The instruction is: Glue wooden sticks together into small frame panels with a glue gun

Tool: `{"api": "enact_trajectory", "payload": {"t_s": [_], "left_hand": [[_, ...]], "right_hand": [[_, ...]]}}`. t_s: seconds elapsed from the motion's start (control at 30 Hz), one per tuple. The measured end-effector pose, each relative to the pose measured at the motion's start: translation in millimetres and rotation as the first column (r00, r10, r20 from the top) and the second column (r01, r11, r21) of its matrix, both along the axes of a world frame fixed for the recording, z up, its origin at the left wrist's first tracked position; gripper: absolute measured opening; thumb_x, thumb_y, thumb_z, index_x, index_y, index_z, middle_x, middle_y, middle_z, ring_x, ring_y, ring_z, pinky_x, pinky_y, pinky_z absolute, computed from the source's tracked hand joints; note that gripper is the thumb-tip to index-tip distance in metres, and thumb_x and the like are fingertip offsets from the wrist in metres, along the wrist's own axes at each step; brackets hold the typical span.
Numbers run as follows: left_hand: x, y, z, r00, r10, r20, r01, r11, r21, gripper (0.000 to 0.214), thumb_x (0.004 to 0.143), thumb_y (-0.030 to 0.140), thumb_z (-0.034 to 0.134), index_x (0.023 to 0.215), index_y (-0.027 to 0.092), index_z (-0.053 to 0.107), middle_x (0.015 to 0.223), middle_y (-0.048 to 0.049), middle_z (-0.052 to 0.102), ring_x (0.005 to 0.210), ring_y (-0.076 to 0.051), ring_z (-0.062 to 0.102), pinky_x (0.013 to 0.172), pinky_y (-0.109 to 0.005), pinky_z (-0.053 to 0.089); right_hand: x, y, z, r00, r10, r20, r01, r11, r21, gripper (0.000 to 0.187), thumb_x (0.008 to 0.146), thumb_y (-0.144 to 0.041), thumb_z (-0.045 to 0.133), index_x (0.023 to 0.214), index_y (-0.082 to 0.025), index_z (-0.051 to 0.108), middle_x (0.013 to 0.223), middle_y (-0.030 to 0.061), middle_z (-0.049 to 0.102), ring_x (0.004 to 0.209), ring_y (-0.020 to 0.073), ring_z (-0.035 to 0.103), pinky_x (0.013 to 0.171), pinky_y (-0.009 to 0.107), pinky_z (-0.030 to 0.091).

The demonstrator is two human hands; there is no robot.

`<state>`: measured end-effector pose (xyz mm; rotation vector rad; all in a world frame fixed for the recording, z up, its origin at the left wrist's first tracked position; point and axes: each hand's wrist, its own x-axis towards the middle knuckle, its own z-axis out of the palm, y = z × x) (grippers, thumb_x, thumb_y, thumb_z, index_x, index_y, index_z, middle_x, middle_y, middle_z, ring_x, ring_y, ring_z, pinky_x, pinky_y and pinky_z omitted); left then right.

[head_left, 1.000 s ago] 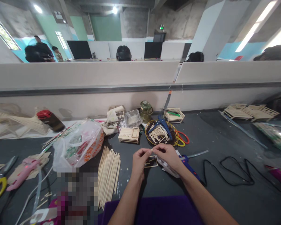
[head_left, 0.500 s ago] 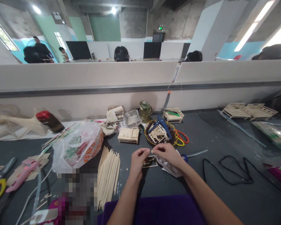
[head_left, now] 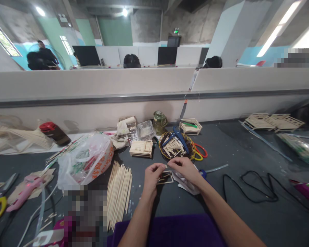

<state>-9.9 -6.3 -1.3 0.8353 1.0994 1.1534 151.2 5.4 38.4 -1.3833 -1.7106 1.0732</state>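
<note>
My left hand and my right hand meet over the dark table, fingertips pinched and almost touching. Between them is a tiny pale piece, too small to make out fully. Just below lies a small rectangular frame of thin wooden sticks, partly hidden by my left hand. Crumpled white material sits under my right hand, beside a blue object with a translucent stick. Beyond my hands, a round basket holds short wooden sticks and a blue clamp-like tool.
A bundle of long wooden sticks lies left of my hands, near a plastic bag and a pink glue gun. Small stick-built models stand behind. Orange-and-yellow-handled scissors stick out by the basket. A black cable loops at right.
My hands stay nearly in place, fingertips still together, with only a slight shift of the fingers. The things on the table have not moved.
</note>
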Motion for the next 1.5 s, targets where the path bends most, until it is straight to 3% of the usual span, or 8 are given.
{"api": "enact_trajectory", "payload": {"t_s": [0.6, 0.83, 1.0, 1.13, 1.23, 1.5], "left_hand": [[0.3, -0.4, 2.4, 0.997, -0.06, 0.037, 0.062, 0.997, -0.036, 0.026, 0.062, 0.036, 0.077, 0.071, 0.012, 0.071, 0.055, 0.0012, 0.054, 0.048, -0.006, 0.038, 0.047, -0.019, 0.028], [0.8, 0.9, -1.8, 0.983, -0.018, 0.182, 0.042, 0.991, -0.125, 0.027, 0.062, 0.035, 0.078, 0.073, 0.012, 0.071, 0.057, 0.0012, 0.053, 0.047, -0.005, 0.039, 0.047, -0.018, 0.03], [0.1, 2.7, -6.1, 0.966, -0.002, 0.259, 0.039, 0.99, -0.139, 0.027, 0.061, 0.033, 0.079, 0.074, 0.011, 0.071, 0.059, 0.0011, 0.053, 0.048, -0.005, 0.039, 0.048, -0.019, 0.033], [0.3, 2.1, -4.1, 0.966, 0.013, 0.259, 0.03, 0.987, -0.16, 0.028, 0.058, 0.032, 0.081, 0.074, 0.012, 0.07, 0.062, 0.0003, 0.057, 0.049, -0.005, 0.041, 0.05, -0.019, 0.033], [0.8, 0.8, -2.1, 0.968, 0.008, 0.25, 0.031, 0.988, -0.15, 0.029, 0.057, 0.033, 0.082, 0.073, 0.011, 0.07, 0.061, 0.0003, 0.058, 0.048, -0.005, 0.042, 0.049, -0.019, 0.031], [1.0, -1.4, 1.5, 0.969, -0.029, 0.244, 0.057, 0.992, -0.108, 0.03, 0.06, 0.036, 0.08, 0.073, 0.011, 0.071, 0.062, -0.0014, 0.061, 0.049, -0.006, 0.043, 0.051, -0.02, 0.03]], "right_hand": [[-1.9, -2.8, -3.0, 1.0, 0.003, -0.018, -0.003, 1.0, -0.002, 0.025, 0.078, -0.036, 0.059, 0.072, -0.014, 0.069, 0.066, 0.0013, 0.065, 0.065, 0.0147, 0.057, 0.062, 0.024, 0.042], [6.0, -10.3, -4.6, 0.989, -0.139, -0.052, 0.143, 0.986, 0.084, 0.034, 0.084, -0.044, 0.051, 0.076, -0.016, 0.068, 0.075, 0.0038, 0.068, 0.072, 0.0174, 0.059, 0.067, 0.026, 0.043], [0.2, -21.4, -15.2, 0.967, -0.254, 0.0, 0.251, 0.958, 0.141, 0.033, 0.083, -0.049, 0.053, 0.081, -0.018, 0.064, 0.068, -0.0006, 0.06, 0.06, 0.0127, 0.048, 0.058, 0.023, 0.038], [-9.7, -23.3, -23.0, 0.978, -0.182, 0.102, 0.177, 0.983, 0.053, 0.051, 0.089, -0.057, 0.039, 0.063, -0.018, 0.059, 0.056, -0.0015, 0.053, 0.056, 0.0125, 0.048, 0.055, 0.023, 0.035], [-16.9, -22.2, -27.6, 0.986, -0.14, 0.09, 0.143, 0.989, -0.027, 0.061, 0.091, -0.059, 0.03, 0.056, -0.017, 0.057, 0.048, -0.0015, 0.049, 0.051, 0.0121, 0.047, 0.051, 0.023, 0.033], [-23.1, -21.1, -24.3, 0.987, -0.161, -0.029, 0.162, 0.986, 0.048, 0.044, 0.09, -0.05, 0.04, 0.064, -0.018, 0.054, 0.057, -0.0006, 0.052, 0.057, 0.0127, 0.048, 0.055, 0.023, 0.037]]}}
